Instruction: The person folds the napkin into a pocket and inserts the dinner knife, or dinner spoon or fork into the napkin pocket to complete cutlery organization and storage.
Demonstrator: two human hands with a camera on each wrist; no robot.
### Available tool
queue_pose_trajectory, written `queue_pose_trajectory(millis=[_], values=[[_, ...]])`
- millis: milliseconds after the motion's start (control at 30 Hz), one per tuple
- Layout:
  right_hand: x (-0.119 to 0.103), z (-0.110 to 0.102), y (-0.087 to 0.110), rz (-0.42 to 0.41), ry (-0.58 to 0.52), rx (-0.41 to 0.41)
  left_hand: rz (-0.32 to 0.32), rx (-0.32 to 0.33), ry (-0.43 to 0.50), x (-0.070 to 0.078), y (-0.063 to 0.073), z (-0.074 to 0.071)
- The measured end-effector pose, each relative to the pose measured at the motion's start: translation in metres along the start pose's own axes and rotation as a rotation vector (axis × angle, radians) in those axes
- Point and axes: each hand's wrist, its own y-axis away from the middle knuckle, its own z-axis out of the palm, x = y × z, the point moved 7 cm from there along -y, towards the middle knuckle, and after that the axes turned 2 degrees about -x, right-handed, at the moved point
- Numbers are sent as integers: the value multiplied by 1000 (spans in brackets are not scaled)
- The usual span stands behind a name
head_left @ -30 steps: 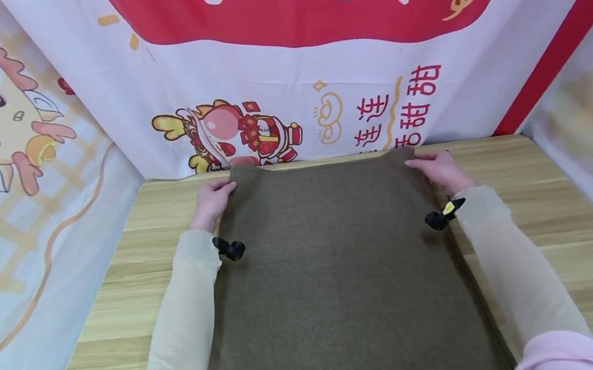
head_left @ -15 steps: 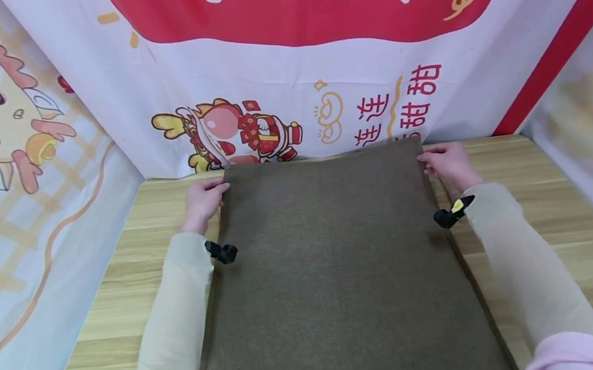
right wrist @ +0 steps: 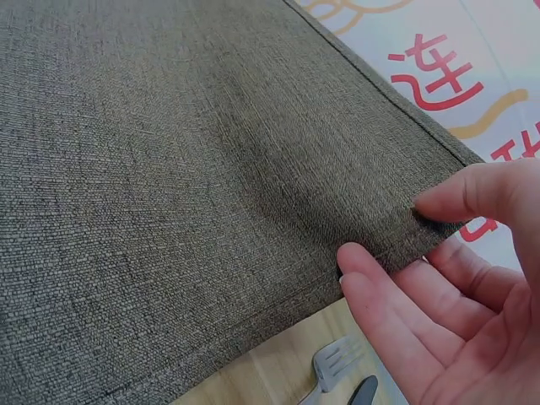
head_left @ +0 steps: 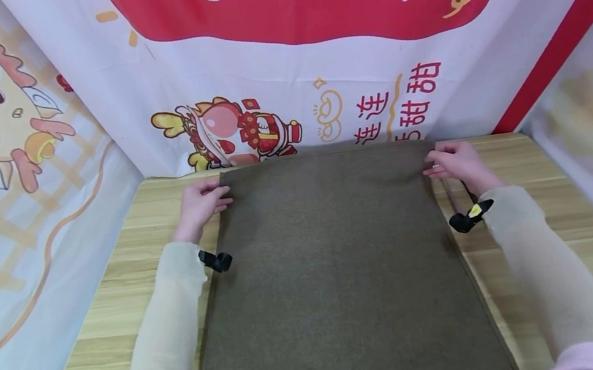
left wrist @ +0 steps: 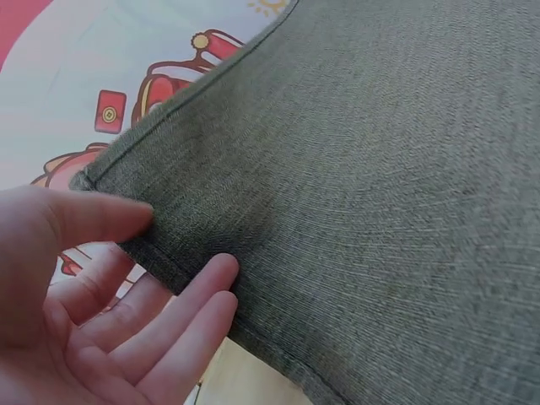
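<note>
A dark olive-brown cloth (head_left: 336, 279) with stitched hems stretches from the back of the table toward me. My left hand (head_left: 200, 208) pinches its far left corner; in the left wrist view the thumb lies on top and the fingers run under and along the side hem. At the far right corner my right hand (head_left: 459, 165) pinches the cloth between thumb and fingers, and the fabric dips into a soft fold beside the fingertips. The far edge is drawn out between both hands, against the white backdrop. The near edge lies beyond the head view.
Under the cloth's right edge a fork (right wrist: 333, 363) and a dark-ended utensil (right wrist: 364, 391) lie on the wooden table (head_left: 552, 227). A printed white backdrop (head_left: 270, 65) rises at the table's back edge, with printed sheets at the left (head_left: 7, 183) and right (head_left: 591, 99).
Both hands have moved apart, the left to the left and the right to the right, with the corners in them. The cloth's far edge has spread wider, and utensils show by the right hand.
</note>
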Motion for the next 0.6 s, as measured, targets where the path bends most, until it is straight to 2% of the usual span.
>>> queue_pose_trajectory(millis=[200,333,500,600], values=[[0,-2,1,5,-5,-21,35,22,48,-3,2,-1],[-4,-5,2,-8,-16,1,52,63,94,-1,1,-5],[-14,-10,3,-51,-55,52,85,111,128,9,-1,-8],[-22,-11,5,-76,-132,85,124,134,143,18,-4,-9]])
